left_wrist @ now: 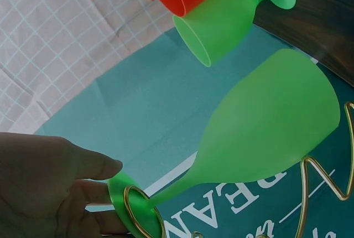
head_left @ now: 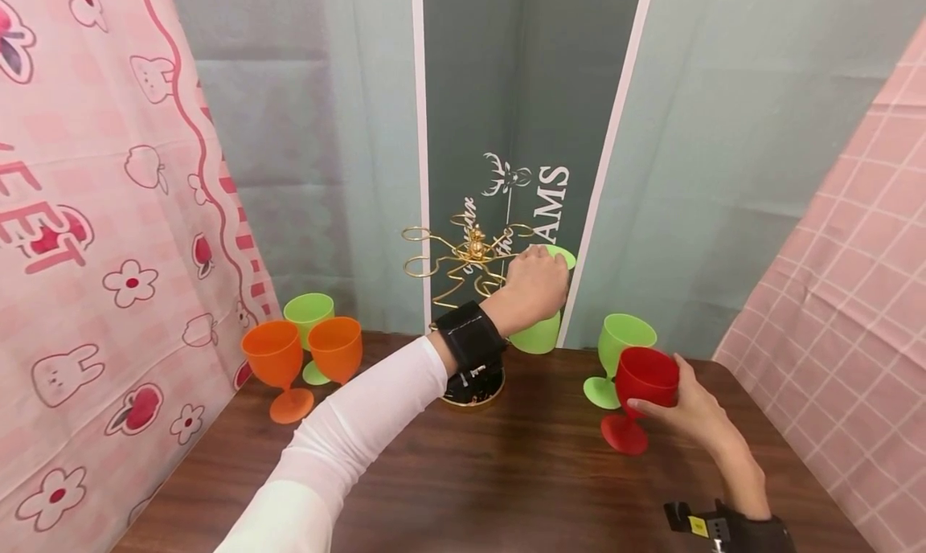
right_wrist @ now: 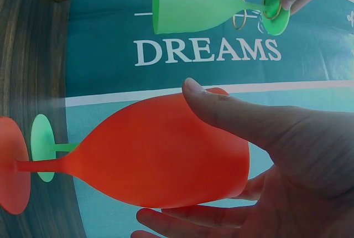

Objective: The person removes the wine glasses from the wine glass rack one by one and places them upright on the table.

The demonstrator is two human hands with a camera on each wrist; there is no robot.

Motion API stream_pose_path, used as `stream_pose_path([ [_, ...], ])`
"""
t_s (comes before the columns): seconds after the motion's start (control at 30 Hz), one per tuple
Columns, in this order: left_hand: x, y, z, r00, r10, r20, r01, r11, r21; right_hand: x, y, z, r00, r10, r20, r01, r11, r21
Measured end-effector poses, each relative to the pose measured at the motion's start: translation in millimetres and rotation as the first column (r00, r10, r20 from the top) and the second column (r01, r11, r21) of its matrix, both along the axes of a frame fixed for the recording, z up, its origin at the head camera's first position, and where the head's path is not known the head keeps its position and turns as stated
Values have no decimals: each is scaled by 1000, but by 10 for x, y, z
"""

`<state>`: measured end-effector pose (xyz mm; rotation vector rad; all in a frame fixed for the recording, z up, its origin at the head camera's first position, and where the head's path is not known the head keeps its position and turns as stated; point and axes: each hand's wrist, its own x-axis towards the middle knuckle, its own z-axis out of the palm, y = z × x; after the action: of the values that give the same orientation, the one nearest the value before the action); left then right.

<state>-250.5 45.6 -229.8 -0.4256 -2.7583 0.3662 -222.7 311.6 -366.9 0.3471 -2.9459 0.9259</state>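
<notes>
My left hand [head_left: 535, 286] pinches the foot of a light green plastic goblet [head_left: 537, 337], which hangs upside down at the right side of a gold wire rack [head_left: 475, 253]. In the left wrist view one of the rack's wire rings [left_wrist: 128, 207] loops around the stem, close against the foot. Over on the right, my right hand [head_left: 696, 412] holds a red goblet [head_left: 649, 378] by its bowl, thumb on one side and fingers on the other. This goblet is upright, its foot [right_wrist: 14, 166] at the wooden table. Just behind it stands another green goblet [head_left: 626, 340].
Two orange goblets [head_left: 272, 352] and a green goblet [head_left: 309, 308] stand upright at the table's left. The rack's round base [head_left: 473, 396] sits mid-table near the back. Grey-green cloth [head_left: 289, 175] hangs behind, with pink cloths [head_left: 854, 320] at both sides.
</notes>
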Motion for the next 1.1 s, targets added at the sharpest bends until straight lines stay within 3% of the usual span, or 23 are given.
stream_pose_path([
  [0.37, 28, 8, -46, 995, -26, -95, 23, 999, -33, 37, -6, -9, 1000, 5, -24, -5, 1000, -6],
  [0.63, 53, 30, -43, 992, -33, -125, 26, 998, -57, 28, 3, 6, 1000, -4, -20, 4, 1000, 6],
  [1.1, -16, -30, -17, 994, -25, -104, 27, 999, 20, 35, -22, -9, 1000, -5, -26, 6, 1000, 7],
])
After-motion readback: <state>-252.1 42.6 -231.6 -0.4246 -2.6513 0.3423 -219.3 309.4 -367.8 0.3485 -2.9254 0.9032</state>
